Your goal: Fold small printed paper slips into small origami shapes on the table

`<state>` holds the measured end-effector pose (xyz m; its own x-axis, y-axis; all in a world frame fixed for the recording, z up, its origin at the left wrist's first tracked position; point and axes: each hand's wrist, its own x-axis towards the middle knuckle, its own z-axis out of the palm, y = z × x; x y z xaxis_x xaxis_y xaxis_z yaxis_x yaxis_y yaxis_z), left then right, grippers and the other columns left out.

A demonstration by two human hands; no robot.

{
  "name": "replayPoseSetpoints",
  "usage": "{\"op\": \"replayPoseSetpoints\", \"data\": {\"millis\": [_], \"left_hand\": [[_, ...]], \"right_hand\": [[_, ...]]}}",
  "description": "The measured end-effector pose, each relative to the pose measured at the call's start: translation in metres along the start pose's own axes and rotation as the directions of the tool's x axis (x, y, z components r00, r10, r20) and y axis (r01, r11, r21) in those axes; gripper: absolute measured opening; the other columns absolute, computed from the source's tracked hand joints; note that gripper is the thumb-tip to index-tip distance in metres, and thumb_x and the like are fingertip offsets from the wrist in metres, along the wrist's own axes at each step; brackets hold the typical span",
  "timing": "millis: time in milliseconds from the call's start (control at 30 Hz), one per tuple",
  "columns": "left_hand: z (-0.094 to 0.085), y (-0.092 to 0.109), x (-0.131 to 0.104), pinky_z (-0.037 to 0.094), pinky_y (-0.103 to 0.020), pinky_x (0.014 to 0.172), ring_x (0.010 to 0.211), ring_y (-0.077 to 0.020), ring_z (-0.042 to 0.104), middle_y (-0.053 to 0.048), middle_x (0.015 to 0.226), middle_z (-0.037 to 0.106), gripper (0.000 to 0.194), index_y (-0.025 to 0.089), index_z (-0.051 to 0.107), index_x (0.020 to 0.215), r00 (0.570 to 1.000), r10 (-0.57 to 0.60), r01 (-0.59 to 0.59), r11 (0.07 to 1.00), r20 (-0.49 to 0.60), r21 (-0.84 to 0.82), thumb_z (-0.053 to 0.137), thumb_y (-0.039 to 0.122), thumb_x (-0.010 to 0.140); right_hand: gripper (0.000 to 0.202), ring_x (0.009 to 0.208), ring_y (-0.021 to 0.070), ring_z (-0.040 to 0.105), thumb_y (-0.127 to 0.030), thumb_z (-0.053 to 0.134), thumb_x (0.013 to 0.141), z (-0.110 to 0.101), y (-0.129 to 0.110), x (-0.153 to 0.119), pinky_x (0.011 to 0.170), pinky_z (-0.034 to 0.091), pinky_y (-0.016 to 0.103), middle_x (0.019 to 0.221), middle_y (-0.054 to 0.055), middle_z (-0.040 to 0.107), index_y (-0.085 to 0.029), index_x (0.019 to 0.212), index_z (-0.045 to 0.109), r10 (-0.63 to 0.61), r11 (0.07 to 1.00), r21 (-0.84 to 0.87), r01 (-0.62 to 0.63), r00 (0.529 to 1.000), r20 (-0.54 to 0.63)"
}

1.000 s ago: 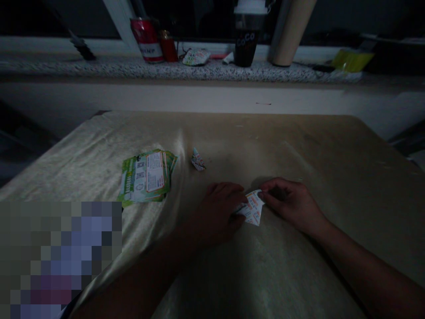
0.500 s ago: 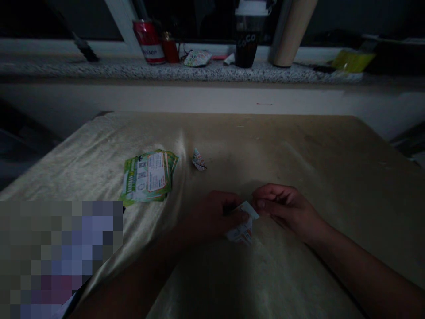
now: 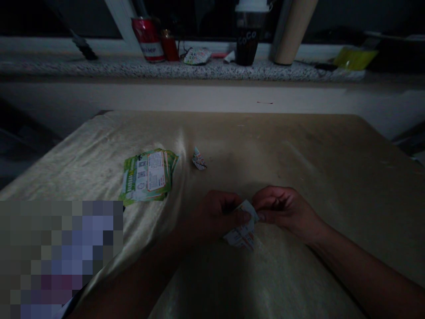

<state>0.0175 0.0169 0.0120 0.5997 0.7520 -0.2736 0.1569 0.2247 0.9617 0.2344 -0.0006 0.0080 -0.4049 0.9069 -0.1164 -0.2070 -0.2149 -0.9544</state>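
A small folded piece of printed paper [image 3: 241, 234] is pinched in my left hand [image 3: 221, 215], the thumb lying across its upper part. My right hand [image 3: 283, 208] has its thumb and fingers closed on the right corner of the same paper. Beyond my hands, a small folded paper piece [image 3: 199, 159] stands on the cloth-covered table [image 3: 282, 146]. To its left lies a stack of green and white printed sheets [image 3: 146, 176].
On the stone sill [image 3: 116, 67] behind the table stand a red can [image 3: 148, 40], a red bottle [image 3: 170, 46], a dark cup with a white lid [image 3: 246, 40] and a tan cylinder [image 3: 294, 33]. A yellow packet [image 3: 355, 59] lies at the right.
My right thumb and fingers have moved down slightly onto the paper's right corner. The held paper has turned a little and shows more of its printed face.
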Motion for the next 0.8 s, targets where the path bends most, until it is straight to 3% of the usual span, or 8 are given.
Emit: {"op": "replayPoseSetpoints", "data": {"millis": [367, 800], "left_hand": [[0.004, 0.000, -0.001, 0.041, -0.020, 0.049, 0.054, -0.0110, 0.057, -0.001, 0.064, 0.064, 0.026, 0.012, 0.067, 0.081, 0.998, -0.002, 0.007, 0.996, -0.062, 0.090, 0.068, 0.038, 0.082], [0.010, 0.005, 0.000, 0.043, -0.021, 0.049, 0.055, -0.0122, 0.059, -0.003, 0.067, 0.067, 0.025, 0.012, 0.070, 0.078, 0.993, 0.028, -0.007, 0.984, -0.117, 0.180, 0.067, 0.037, 0.081]], "right_hand": [[0.018, 0.064, 0.0068, 0.070, -0.010, 0.084, 0.071, 0.004, 0.001, -0.001, 0.061, 0.055, 0.013, 0.074, -0.002, 0.076, -0.019, 0.084, 0.074, 0.008, 1.000, 0.028, -0.007, 0.999, -0.042], [0.017, 0.054, 0.0073, 0.059, -0.009, 0.079, 0.064, 0.012, 0.003, 0.001, 0.051, 0.047, 0.018, 0.064, -0.003, 0.067, -0.017, 0.074, 0.068, -0.031, 0.987, -0.158, 0.001, 0.983, -0.183]]}}
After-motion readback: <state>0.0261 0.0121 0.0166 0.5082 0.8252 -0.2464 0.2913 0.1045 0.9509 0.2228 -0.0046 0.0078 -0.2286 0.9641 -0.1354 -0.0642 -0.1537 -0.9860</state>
